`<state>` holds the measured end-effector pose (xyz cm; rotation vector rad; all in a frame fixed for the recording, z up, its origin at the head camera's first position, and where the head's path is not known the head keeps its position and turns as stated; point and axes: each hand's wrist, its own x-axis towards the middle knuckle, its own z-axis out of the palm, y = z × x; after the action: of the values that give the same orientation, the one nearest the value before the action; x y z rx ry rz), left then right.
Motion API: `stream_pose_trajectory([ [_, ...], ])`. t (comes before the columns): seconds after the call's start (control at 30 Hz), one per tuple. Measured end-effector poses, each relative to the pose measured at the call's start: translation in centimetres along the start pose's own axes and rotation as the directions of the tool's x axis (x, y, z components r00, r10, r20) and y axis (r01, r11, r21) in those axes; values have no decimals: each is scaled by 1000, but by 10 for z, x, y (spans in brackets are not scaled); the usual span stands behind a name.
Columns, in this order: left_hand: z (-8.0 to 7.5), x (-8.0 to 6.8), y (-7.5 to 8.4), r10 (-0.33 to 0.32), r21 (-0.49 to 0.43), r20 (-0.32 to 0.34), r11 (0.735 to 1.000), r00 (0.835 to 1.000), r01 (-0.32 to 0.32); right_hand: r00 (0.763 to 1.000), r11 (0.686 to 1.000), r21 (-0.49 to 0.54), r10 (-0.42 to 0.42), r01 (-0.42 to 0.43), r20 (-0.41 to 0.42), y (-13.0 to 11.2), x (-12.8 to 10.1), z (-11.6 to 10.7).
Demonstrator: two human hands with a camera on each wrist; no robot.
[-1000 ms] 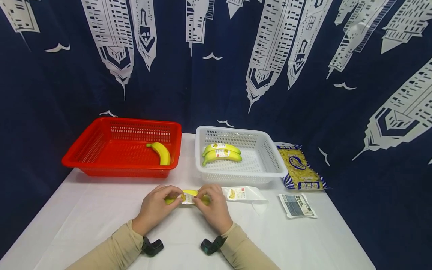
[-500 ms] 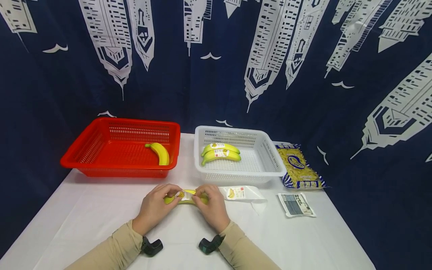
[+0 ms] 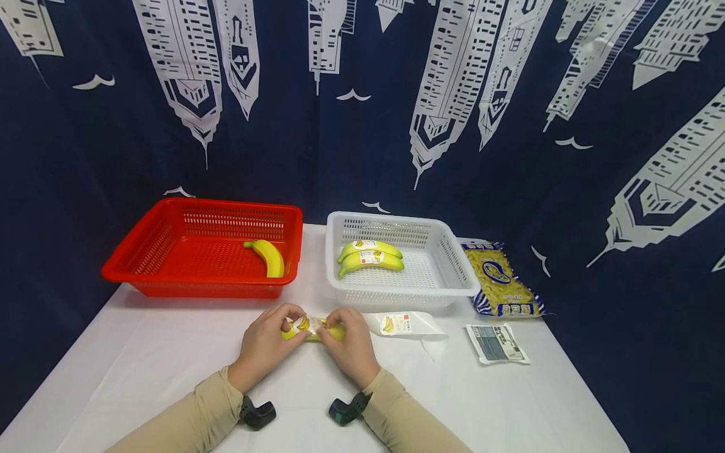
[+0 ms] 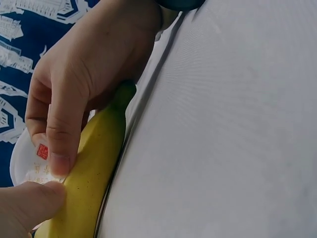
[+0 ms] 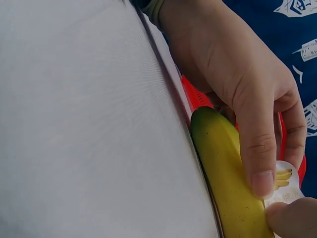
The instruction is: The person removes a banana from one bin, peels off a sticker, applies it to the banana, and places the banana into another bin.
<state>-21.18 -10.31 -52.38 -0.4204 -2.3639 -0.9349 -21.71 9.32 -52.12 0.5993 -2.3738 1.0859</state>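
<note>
A yellow banana [image 3: 289, 334] lies crosswise on the white table, with a white banana-print sticker [image 3: 311, 324] along its upper side. My left hand [image 3: 266, 346] grips the banana's left part, thumb at the near edge of the sticker and fingers at the far edge. On the right part, my right hand [image 3: 354, 349] holds it likewise. The left wrist view shows the right hand [image 4: 94, 69] with its thumb over the sticker's red-stamped end. In the right wrist view, the left hand [image 5: 233, 64] has its thumb beside the sticker's [image 5: 283, 179] picture end. The fingertips are partly hidden.
At the back left stands a red basket [image 3: 198, 290] holding one banana [image 3: 269, 257] without a visible sticker. A white basket [image 3: 396, 296] with two stickered bananas [image 3: 370, 260] is beside it. Right of my hands lie a sticker strip [image 3: 421, 323], a pasta bag [image 3: 504, 283] and a small packet [image 3: 498, 344].
The sticker, earlier raised at an edge between my fingertips, now lies flatter along the banana. Both hands have shifted slightly inward, and more of the sticker's print shows.
</note>
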Motion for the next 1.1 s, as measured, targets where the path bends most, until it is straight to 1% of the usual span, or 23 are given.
stream_pose_trajectory([
  [0.13, 0, 1, 3, -20, 7, 2, 1000, 1000, 20, 1000, 1000, -26, -10, 10, 1, -2, 1, 0],
  [0.33, -2, 2, 4, -57, 5, 27, 998, 998, 57, 1000, 999, -34, -19, 19, 4, -1, 2, 1],
  [0.47, -4, 2, 5, -77, -11, 61, 997, 995, 77, 1000, 1000, -2, -9, 9, 22, 2, 1, 0],
  [0.6, -7, -1, 4, -89, -34, 103, 995, 991, 93, 998, 998, 56, 18, -21, 54, 4, -3, -3],
  [0.8, -9, -4, 2, -78, -78, 128, 993, 989, 88, 996, 996, 87, 17, -25, 82, 6, -7, -8],
  [0.93, -9, -4, 2, -66, -85, 135, 993, 989, 78, 996, 995, 98, 0, -9, 86, 6, -7, -9],
  [1.1, -10, -4, 2, -69, -84, 134, 993, 989, 80, 995, 994, 111, -15, 4, 96, 7, -7, -9],
])
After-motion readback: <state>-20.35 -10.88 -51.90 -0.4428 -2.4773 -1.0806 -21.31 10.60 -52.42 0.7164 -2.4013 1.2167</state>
